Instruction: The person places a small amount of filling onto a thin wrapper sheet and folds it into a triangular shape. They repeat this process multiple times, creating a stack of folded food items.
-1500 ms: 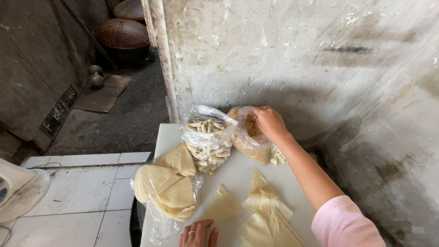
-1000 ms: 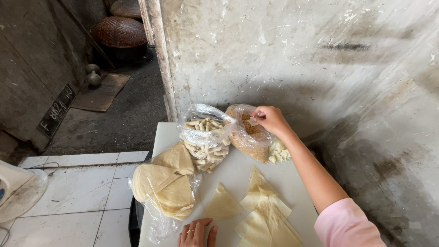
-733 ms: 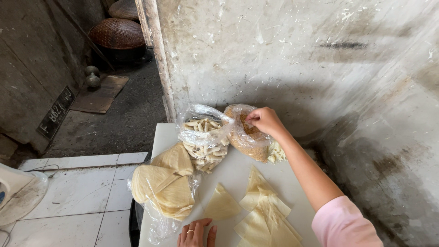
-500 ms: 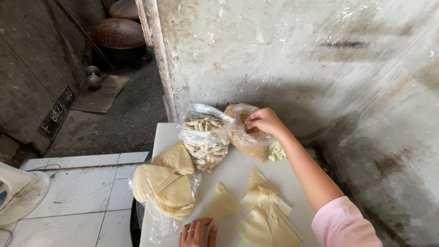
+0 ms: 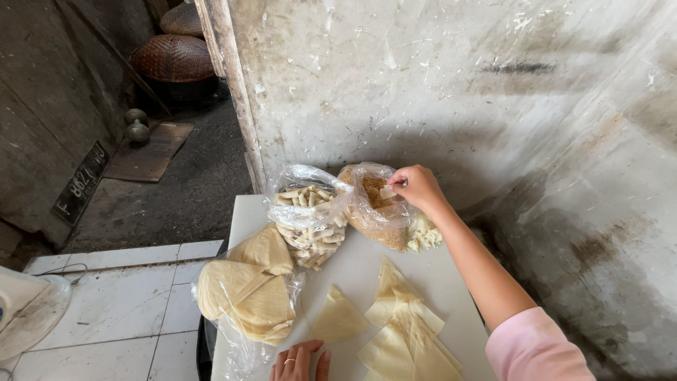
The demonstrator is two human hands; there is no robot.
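Observation:
My right hand (image 5: 417, 187) hovers at the mouth of a clear bag of brown crumbs (image 5: 372, 208) and pinches a small pale piece between its fingertips. To the left of it stands a clear bag of pale stick-shaped pieces (image 5: 309, 215). My left hand (image 5: 300, 361) rests flat on the white board (image 5: 360, 264) at the near edge, fingers apart, next to a single triangular wrapper (image 5: 338, 317). More triangular wrappers (image 5: 405, 331) lie in a pile on the right.
A stack of round pale wrappers in plastic (image 5: 247, 289) lies at the board's left. Small white cubes (image 5: 425, 236) sit behind the crumb bag. A rough plaster wall (image 5: 458, 92) rises right behind. White floor tiles (image 5: 120, 303) and a woven basket (image 5: 173, 58) are on the left.
My right hand has lifted from inside the crumb bag's mouth to just above it, now pinching a small pale piece. The left hand stays put.

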